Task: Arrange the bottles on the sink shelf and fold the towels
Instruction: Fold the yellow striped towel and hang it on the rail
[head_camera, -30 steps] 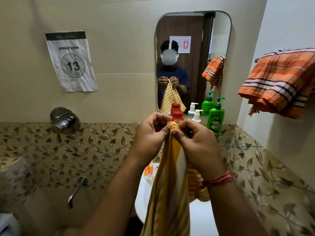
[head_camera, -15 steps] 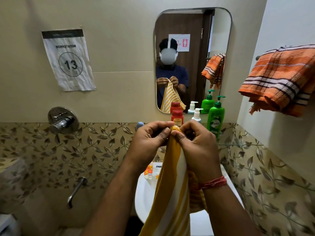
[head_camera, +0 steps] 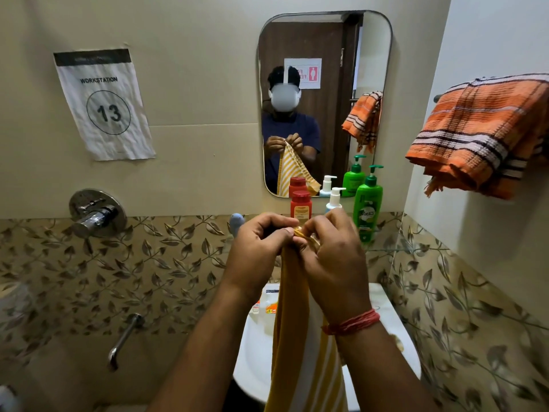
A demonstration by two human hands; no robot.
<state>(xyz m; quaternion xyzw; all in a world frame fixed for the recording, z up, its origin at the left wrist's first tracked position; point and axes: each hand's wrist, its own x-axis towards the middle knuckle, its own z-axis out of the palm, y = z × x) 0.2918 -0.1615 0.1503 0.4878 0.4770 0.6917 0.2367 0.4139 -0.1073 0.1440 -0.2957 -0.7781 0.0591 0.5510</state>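
Left hand (head_camera: 258, 254) and right hand (head_camera: 331, 263) pinching the yellow towel's (head_camera: 294, 337) top edge together, towel hanging over sink (head_camera: 392, 310), bottles (head_camera: 368, 209) on shelf behind, orange towel (head_camera: 481, 135) on rail

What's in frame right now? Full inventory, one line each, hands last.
yellow striped towel: 1, yellow and white, hanging over the sink from both hands
orange towel: 1, orange with dark and white stripes, draped on the right wall rail
red bottle: 1, red, shelf under the mirror
white pump bottle: 1, white, shelf, right of the red one
green pump bottle: 1, green, shelf, rightmost
mirror: 1, wall above the shelf
sink: 1, white, below the hands
workstation sign: 1, white paper, "13", left wall
wall valve: 1, chrome, left wall
spout: 1, chrome, below the valve
left hand: pinches the towel's top edge
right hand: pinches the same edge, red thread on the wrist
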